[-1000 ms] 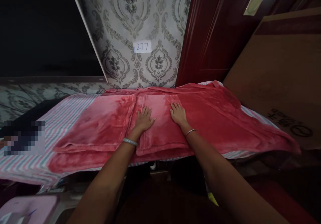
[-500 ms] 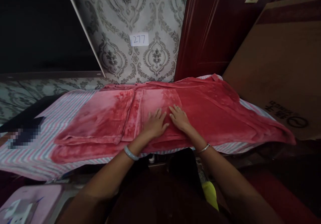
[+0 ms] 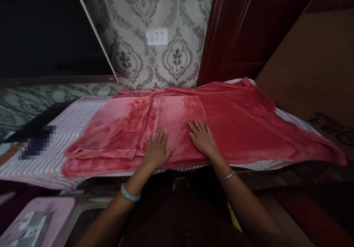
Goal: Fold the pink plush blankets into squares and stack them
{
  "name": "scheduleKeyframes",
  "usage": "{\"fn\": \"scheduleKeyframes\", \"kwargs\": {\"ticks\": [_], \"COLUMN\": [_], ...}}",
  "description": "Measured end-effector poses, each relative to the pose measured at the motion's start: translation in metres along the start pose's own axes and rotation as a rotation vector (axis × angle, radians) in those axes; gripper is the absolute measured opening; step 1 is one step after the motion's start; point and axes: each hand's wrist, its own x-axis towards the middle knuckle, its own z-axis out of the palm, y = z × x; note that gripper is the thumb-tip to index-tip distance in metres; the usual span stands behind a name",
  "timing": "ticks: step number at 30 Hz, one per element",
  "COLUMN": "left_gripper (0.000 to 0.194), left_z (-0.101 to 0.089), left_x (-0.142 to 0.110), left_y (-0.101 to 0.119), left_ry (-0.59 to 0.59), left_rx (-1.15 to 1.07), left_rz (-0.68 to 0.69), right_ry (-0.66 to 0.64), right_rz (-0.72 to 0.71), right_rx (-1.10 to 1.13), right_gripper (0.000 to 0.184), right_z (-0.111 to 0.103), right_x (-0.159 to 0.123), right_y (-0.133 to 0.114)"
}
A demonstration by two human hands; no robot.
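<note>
Blanket (image 3: 178,125) lies directly beneath left hand (image 3: 156,151) and right hand (image 3: 204,139), neither nearer; long axis runs left-right. Palms down, fingers slightly apart, gripping nothing.

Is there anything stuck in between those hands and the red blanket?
No, nothing that I can see. The left hand and the right hand both seem to lie flat right on the red blanket, fingers spread, with no other thing showing under them.

Left hand (image 3: 157,149), right hand (image 3: 203,139) on blanket (image 3: 246,129)
</note>
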Motion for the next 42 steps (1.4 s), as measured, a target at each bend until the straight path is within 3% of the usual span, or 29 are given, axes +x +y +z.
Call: {"fn": "scheduleKeyframes", "kwargs": {"ticks": [16,23,29,32,35,39,42], "left_gripper": [0.065,0.059,0.051,0.037,0.036,0.05,0.056], "left_z": [0.029,0.034,0.02,0.006,-0.01,-0.027,-0.032], "left_x": [-0.023,-0.037,-0.063,-0.067,-0.06,-0.038,-0.024], "left_y": [-0.022,-0.028,-0.03,-0.04,-0.062,-0.086,-0.089], "left_ry": [0.249,0.332,0.385,0.471,0.539,0.344,0.151], "left_rx": [-0.111,-0.142,-0.217,-0.265,-0.242,-0.067,0.018], "left_rz": [0.067,0.107,0.161,0.168,0.034,-0.245,-0.338], "right_ry": [0.066,0.273,0.266,0.277,0.255,0.185,0.173], "right_rz": [-0.007,0.056,0.213,0.274,0.306,0.324,0.34], "right_rx": [0.104,0.398,0.642,0.694,0.673,0.607,0.6], "right_gripper": [0.055,0.059,0.068,0.073,0.078,0.082,0.083], "right_z": [0.013,0.03,0.045,0.047,0.042,0.032,0.028], "right_x": [0.005,-0.001,-0.021,-0.027,-0.029,-0.029,-0.03], "right_y": [0.004,0.047,0.088,0.09,0.084,0.078,0.075]}}
